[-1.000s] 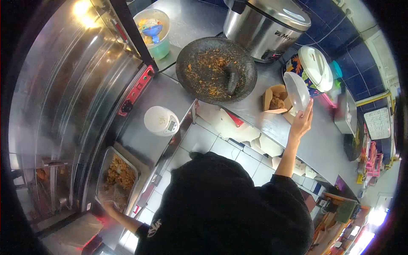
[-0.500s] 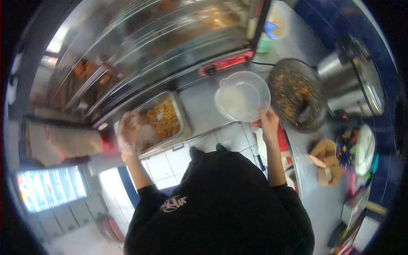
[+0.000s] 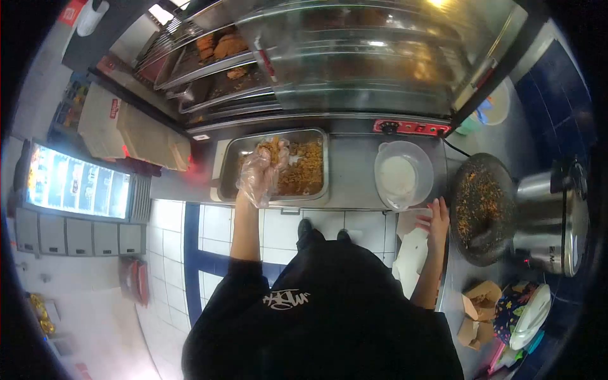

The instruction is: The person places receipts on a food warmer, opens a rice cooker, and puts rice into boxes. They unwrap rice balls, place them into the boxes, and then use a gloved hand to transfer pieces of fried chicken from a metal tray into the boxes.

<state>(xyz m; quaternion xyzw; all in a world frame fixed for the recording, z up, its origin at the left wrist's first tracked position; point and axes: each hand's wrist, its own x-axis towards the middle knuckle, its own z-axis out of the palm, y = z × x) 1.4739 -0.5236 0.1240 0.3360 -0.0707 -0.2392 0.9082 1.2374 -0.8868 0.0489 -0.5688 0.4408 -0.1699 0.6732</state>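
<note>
My left hand point(image 3: 261, 172), in a clear plastic glove, is over a metal tray point(image 3: 327, 166) of crumbly golden-brown food point(image 3: 305, 163). Its fingers are closed around a clump of that food, though the glove partly hides the grip. To the right, a translucent plastic bowl point(image 3: 423, 170) rests on the counter, with something whitish at its bottom. My bare right hand point(image 3: 435, 218) is just below the bowl's lower right rim, fingers apart and nothing in them.
Behind the tray stands a glass display warmer point(image 3: 354, 76) with food on racks. A dark round pan point(image 3: 484, 209) of crumbs and a steel cooker point(image 3: 541, 221) are at the right. Cardboard boxes point(image 3: 481, 310) lie nearer me; a paper bag point(image 3: 120, 130) is at the left.
My right hand has let go of the plastic bowl, which now rests on the counter. The left hand has moved further over the tray and closed on food. The camera view has turned.
</note>
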